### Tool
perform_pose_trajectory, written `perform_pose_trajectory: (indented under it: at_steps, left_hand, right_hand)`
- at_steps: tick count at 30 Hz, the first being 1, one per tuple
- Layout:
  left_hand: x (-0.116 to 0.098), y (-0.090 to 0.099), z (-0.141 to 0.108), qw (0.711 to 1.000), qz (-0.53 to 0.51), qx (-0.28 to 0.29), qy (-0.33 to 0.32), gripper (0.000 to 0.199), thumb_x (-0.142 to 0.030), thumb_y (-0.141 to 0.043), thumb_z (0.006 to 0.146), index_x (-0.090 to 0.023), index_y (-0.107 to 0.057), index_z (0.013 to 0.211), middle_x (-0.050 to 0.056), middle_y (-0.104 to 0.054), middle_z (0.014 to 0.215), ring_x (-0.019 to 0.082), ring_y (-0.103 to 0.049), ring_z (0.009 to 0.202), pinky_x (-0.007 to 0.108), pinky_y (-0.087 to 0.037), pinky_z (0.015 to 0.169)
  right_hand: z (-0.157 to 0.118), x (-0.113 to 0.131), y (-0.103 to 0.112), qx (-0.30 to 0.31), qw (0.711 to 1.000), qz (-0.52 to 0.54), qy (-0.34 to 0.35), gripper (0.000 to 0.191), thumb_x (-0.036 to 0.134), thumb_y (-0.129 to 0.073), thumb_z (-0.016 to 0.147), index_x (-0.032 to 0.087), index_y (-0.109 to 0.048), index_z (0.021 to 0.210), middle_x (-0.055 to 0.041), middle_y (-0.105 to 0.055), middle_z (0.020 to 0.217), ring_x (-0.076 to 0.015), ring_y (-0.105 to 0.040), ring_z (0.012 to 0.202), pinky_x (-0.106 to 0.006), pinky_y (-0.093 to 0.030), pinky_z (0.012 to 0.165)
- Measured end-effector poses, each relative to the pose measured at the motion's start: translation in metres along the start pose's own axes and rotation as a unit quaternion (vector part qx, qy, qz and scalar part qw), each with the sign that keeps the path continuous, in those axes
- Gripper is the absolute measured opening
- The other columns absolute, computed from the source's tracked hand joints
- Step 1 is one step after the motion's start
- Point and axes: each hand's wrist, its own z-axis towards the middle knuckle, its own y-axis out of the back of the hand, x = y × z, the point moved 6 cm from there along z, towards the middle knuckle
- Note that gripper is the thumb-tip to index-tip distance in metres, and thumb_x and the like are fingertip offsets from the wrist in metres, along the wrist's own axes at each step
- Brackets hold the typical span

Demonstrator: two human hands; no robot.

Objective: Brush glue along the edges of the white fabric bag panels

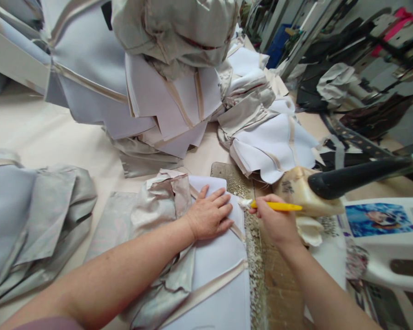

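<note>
My left hand (pixel 211 213) lies flat with fingers spread on a white fabric panel (pixel 223 270) that has beige tape strips across it. Crumpled silver-grey fabric (pixel 161 206) is bunched beside that hand, under my forearm. Between the fingers of my right hand (pixel 273 224) is a yellow-handled brush (pixel 278 206). White bristles on the brush meet the panel's right edge, close to a board (pixel 254 256) crusted with dried whitish residue. Just right of my right hand sits a small white dish or lid (pixel 309 230); what it contains is unclear.
Stacked white and silver-grey pieces (pixel 179 101) rise at the back, with another pile (pixel 271 142) to their right. More folded grey fabric (pixel 51 215) lies at left. A yellowish container (pixel 296 188) and a black tapered object (pixel 358 176) stand at right, near a white printed jug (pixel 392 238).
</note>
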Motion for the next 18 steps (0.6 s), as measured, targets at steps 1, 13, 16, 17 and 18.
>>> perform_pose_trajectory:
  at_steps: [1,13,16,17,18]
  left_hand:
    - [0.000,0.000,0.000,1.000,-0.002,-0.004,-0.001,0.034,-0.044,-0.044,0.089,-0.021,-0.057,0.110,0.009,-0.053,0.131,0.028,-0.035,0.130,0.057,-0.011,0.107]
    - [-0.008,0.007,-0.001,0.999,0.019,0.040,0.020,0.033,-0.040,-0.044,0.089,-0.021,-0.057,0.113,0.009,-0.049,0.134,0.029,-0.033,0.131,0.056,-0.016,0.107]
    - [-0.027,0.015,-0.011,0.996,0.018,0.081,-0.021,0.027,-0.036,-0.047,0.087,-0.025,-0.059,0.109,0.006,-0.050,0.133,0.031,-0.034,0.130,0.058,-0.020,0.104]
    - [-0.034,0.015,-0.016,0.994,0.017,0.097,-0.042,0.025,-0.034,-0.047,0.087,-0.025,-0.060,0.106,0.005,-0.052,0.131,0.029,-0.036,0.128,0.057,-0.022,0.103]
    - [-0.040,0.015,-0.020,0.992,0.015,0.112,-0.058,0.023,-0.033,-0.047,0.087,-0.026,-0.060,0.104,0.004,-0.053,0.130,0.028,-0.038,0.127,0.055,-0.023,0.103]
  right_hand:
    - [-0.010,-0.002,0.004,0.011,1.000,-0.020,-0.009,0.019,0.036,-0.057,0.070,0.019,-0.057,0.061,-0.0008,-0.061,0.055,-0.0177,-0.059,0.057,-0.028,-0.044,0.057]
    - [-0.054,-0.014,0.013,0.065,0.997,0.012,-0.030,0.021,0.035,-0.056,0.074,0.021,-0.055,0.058,0.0000,-0.059,0.053,-0.0168,-0.055,0.054,-0.027,-0.041,0.053]
    - [-0.074,-0.021,0.025,0.068,0.997,0.000,-0.025,0.023,0.039,-0.056,0.077,0.021,-0.059,0.063,-0.0012,-0.061,0.058,-0.0172,-0.055,0.055,-0.028,-0.041,0.053]
    - [-0.076,-0.022,0.026,0.075,0.997,-0.003,-0.009,0.024,0.040,-0.056,0.079,0.021,-0.060,0.065,-0.0016,-0.062,0.061,-0.0176,-0.056,0.058,-0.028,-0.042,0.056]
    - [-0.077,-0.023,0.026,0.082,0.996,-0.009,0.011,0.024,0.040,-0.055,0.080,0.021,-0.061,0.066,-0.0019,-0.063,0.064,-0.0181,-0.057,0.061,-0.029,-0.043,0.058]
